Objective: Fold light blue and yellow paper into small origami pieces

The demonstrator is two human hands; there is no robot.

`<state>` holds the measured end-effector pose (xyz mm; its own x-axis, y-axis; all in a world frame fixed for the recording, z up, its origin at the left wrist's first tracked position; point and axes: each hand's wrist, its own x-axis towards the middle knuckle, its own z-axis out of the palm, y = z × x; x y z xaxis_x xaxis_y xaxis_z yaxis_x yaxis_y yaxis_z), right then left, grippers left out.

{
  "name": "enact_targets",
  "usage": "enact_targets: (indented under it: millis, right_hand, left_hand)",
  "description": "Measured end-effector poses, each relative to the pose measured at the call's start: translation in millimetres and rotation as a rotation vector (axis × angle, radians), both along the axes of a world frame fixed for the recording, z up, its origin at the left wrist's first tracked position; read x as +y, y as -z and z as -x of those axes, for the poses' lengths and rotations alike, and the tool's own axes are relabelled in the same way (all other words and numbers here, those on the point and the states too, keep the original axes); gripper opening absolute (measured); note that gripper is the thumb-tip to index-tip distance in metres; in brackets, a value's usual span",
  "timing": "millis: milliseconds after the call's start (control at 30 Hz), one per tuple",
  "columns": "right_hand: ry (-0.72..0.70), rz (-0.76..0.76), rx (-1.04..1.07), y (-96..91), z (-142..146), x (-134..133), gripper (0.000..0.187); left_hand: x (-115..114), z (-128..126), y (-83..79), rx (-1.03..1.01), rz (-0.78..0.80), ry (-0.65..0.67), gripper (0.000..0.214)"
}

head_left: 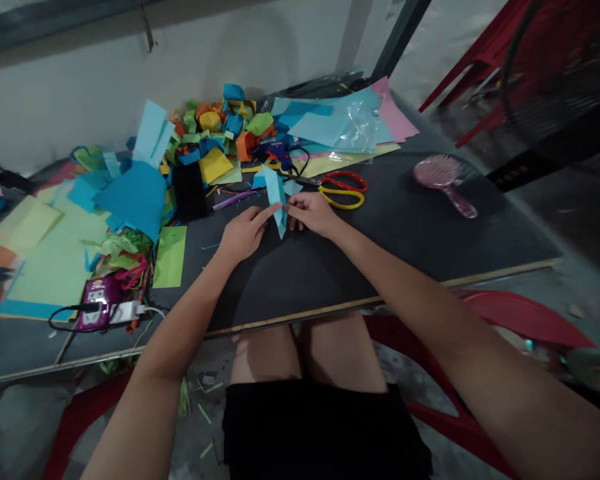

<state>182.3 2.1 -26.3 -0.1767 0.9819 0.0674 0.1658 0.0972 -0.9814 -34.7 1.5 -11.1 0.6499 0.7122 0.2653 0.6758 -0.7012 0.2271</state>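
A folded strip of light blue paper (275, 190) stands between my hands above the dark tabletop. My left hand (243, 235) has its index finger and thumb on the paper's left side, with the other fingers curled. On the opposite side, my right hand (314, 213) pinches the lower part of the paper between thumb and fingers. Just beyond my right hand lie scissors (347, 190) with one red and one yellow handle loop. A purple pen-like tool (235, 199) rests beyond my left hand.
Folded paper pieces (210, 121) are heaped at the back. Light blue sheets (320, 127) lie behind the scissors, a pink hairbrush (443, 175) to the right. A black phone-like object (189, 192), green paper (170, 257) and a purple power socket (97, 303) are on the left.
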Motion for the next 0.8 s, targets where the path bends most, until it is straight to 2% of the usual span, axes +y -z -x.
enact_targets:
  millis: [133, 300, 467, 667, 800]
  right_hand:
    - [0.004, -0.013, -0.027, -1.9, -0.1, -1.0, 0.041]
    - [-0.021, -0.017, -0.091, 0.9, -0.3, -0.8, 0.036]
    - [-0.05, -0.025, -0.19, 3.7, -0.9, -1.2, 0.035]
    - [-0.092, -0.125, -0.297, 3.1, -3.9, -2.0, 0.031]
    - [-0.093, -0.134, -0.316, -1.3, -3.1, -3.4, 0.033]
  left_hand:
    - [1.2, -1.0, 1.1, -0.012, -0.028, -0.034, 0.053]
    - [-1.8, -0.8, -0.1, -0.042, 0.045, -0.043, 0.053]
    - [-4.3, -2.1, 0.6, -0.014, 0.051, -0.027, 0.053]
    - [-4.6, -1.6, -0.5, -0.005, 0.051, -0.034, 0.057]
    - [-3.5, 0.1, -1.4, -0.041, 0.063, -0.041, 0.055]
